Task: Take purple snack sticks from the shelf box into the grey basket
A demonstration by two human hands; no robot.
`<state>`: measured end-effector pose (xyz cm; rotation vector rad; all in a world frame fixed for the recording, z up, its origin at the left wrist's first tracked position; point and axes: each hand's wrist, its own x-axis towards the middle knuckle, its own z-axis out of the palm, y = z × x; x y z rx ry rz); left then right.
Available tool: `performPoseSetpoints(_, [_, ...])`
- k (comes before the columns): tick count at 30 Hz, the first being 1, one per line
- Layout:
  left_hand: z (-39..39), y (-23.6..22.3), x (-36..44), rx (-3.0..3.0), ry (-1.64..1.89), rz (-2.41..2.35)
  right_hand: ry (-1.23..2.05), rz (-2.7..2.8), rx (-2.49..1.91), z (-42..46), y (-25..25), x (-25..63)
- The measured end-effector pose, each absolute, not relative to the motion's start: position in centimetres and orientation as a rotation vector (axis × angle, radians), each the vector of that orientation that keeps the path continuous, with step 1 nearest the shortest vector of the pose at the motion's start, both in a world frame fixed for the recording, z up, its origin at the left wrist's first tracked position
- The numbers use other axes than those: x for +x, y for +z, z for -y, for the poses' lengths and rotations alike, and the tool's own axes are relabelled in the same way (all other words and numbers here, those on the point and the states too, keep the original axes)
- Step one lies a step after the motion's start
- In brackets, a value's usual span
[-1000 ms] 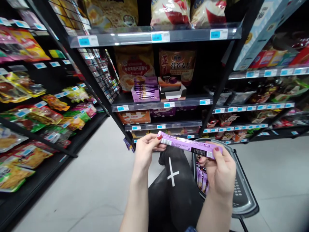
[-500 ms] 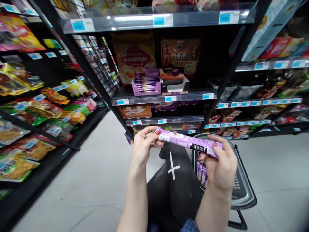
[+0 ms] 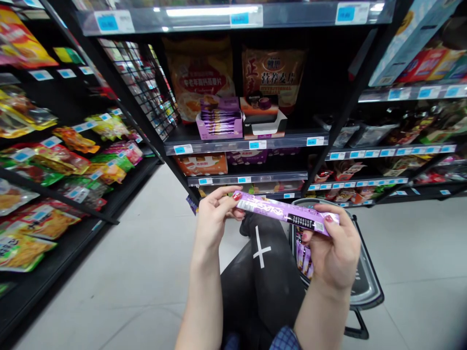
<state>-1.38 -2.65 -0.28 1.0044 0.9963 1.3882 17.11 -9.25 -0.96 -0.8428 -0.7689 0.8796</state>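
A long purple snack packet (image 3: 270, 210) with a barcode and a black printed patch is stretched level between my two hands. At its left end, my left hand (image 3: 219, 209) pinches it with thumb and fingers. My right hand (image 3: 333, 243) grips the other end, thumb on the face and fingers behind. Below the packet are my knees in black trousers with a white cross mark. Beside my right wrist lies a black basket (image 3: 372, 291), with several purple packets (image 3: 303, 257) inside, partly hidden by my hand.
Ahead, a shelf holds a purple display box (image 3: 221, 127) of similar packets, an orange-and-black open box (image 3: 264, 116) and two cereal bags (image 3: 273, 73). Lower down are an orange box (image 3: 202, 165) and purple boxes (image 3: 248, 156). Racks of bagged snacks (image 3: 25, 248) stand at left; more shelves line the right.
The view has shifted slightly, so the shelves sit a little higher in it. Both hands keep hold of the packet; its tilt and light reflections differ slightly.
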Motion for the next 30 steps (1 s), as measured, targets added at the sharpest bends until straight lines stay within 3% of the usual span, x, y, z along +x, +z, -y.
performPoseSetpoints(17, [2.76, -0.91, -1.85, 1.18, 1.548, -0.821, 0.666, 0.762, -0.831, 9.36, -0.69, 16.95])
performPoseSetpoints(30, [3.01, -0.89, -2.07, 1.264, 1.421, -0.727, 0.662, 0.765, -0.761, 8.92, -1.32, 17.62])
